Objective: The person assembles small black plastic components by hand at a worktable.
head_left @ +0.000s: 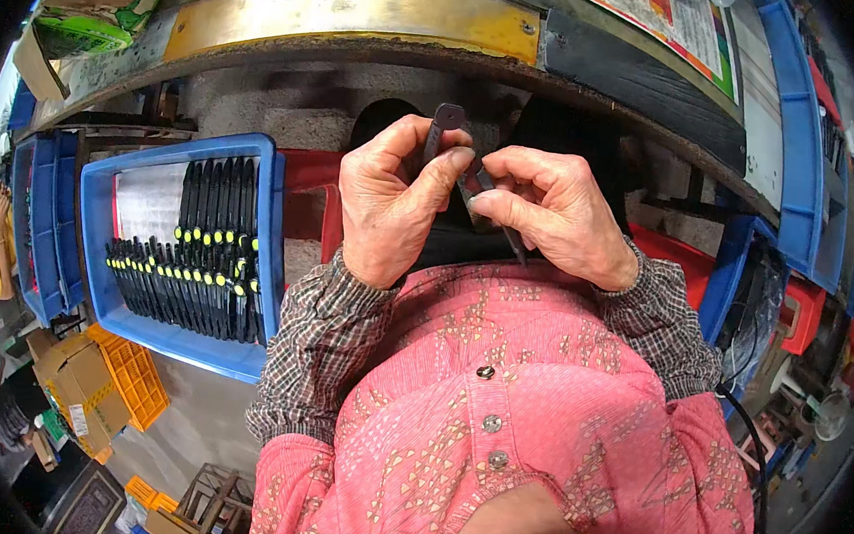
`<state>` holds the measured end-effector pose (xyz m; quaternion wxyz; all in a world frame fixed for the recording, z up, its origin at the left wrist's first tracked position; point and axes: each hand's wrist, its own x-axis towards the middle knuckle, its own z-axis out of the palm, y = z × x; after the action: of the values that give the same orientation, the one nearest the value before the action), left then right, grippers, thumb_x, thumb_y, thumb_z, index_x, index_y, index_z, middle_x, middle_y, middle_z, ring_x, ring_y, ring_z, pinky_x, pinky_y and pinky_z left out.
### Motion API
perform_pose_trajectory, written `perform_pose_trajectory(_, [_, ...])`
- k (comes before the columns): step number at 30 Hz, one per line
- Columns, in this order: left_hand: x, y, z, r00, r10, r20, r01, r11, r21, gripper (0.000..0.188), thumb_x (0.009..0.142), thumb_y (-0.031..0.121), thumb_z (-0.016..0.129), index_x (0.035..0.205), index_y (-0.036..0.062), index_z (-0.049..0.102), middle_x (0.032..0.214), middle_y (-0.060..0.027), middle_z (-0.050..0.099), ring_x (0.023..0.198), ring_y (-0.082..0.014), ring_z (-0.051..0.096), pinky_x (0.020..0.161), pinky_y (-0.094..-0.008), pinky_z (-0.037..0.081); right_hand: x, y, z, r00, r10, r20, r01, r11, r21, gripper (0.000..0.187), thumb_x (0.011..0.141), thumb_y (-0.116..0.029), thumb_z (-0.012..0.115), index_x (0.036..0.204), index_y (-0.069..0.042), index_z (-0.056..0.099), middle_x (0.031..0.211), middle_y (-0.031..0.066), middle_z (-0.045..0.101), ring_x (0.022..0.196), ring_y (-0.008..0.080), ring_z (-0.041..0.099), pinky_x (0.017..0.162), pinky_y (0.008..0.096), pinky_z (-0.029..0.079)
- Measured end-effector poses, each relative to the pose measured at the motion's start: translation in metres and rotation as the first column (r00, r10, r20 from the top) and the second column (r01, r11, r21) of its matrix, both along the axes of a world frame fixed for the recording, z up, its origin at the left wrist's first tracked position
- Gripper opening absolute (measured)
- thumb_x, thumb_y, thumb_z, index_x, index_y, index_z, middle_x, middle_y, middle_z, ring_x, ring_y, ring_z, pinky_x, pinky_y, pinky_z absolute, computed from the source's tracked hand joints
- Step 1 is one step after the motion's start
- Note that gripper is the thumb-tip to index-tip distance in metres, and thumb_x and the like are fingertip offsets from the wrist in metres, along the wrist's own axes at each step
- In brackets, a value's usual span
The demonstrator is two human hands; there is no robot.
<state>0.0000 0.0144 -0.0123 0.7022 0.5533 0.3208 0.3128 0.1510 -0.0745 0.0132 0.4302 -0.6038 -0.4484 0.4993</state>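
In front of my body, above my lap, both hands pinch a slim dark grey strip-like part [448, 118] with a rounded upper end and a small hole. My left hand [393, 194] grips it between thumb and bent fingers. My right hand [557, 212] is closed at its lower stretch, close beside the left fingertips. A narrow dark end [515, 244] sticks out below the right fingers; whether it belongs to the same piece is hidden by the fingers. To the left, a blue tray [269, 214] holds rows of slim black pieces [217, 195] with yellow-green round spots.
A worn workbench edge with a brass-coloured plate [356, 15] runs across ahead of me. Blue bins stand at the left [54, 228] and right [799, 126]. A red stool [309, 172] is partly visible beneath. Cardboard boxes [82, 385] and an orange crate [137, 380] lie lower left.
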Motion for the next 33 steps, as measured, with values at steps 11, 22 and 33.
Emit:
perform_pose_trajectory(11, [0.0,0.0,-0.008,1.0,-0.016,0.019,0.016,1.0,-0.017,0.008,0.085,0.003,0.063,0.092,-0.0006,0.062,0.073,0.0032,0.057,0.06,-0.001,0.047,0.051,-0.017,0.038,0.0,0.001,-0.003,1.0,-0.013,-0.025,0.012,0.999,-0.039,0.02,0.081,-0.007,0.068,0.091,0.007,0.059,0.071,-0.0013,0.052,0.066,0.002,0.046,0.054,0.0206,0.04])
perform_pose_trajectory(22, [0.002,0.0,-0.015,1.0,-0.021,0.008,0.022,0.998,-0.051,0.007,0.085,0.003,0.062,0.091,-0.0001,0.062,0.071,0.0037,0.056,0.058,-0.0004,0.046,0.049,-0.0169,0.037,0.0,0.0,-0.012,0.999,-0.031,-0.036,0.029,0.998,-0.049,0.018,0.082,-0.008,0.068,0.088,0.005,0.058,0.067,-0.0037,0.051,0.06,0.0008,0.043,0.049,0.0197,0.037])
perform_pose_trajectory(33, [0.004,-0.005,-0.02,1.0,0.012,0.016,-0.011,0.997,-0.079,0.007,0.085,0.003,0.062,0.092,-0.0005,0.061,0.071,0.0036,0.055,0.058,-0.0007,0.045,0.05,-0.0168,0.037,-0.001,-0.002,-0.018,0.996,-0.048,-0.075,0.043,0.996,-0.075,0.015,0.082,-0.008,0.067,0.084,0.005,0.058,0.065,-0.004,0.048,0.06,0.0006,0.042,0.048,0.0202,0.036])
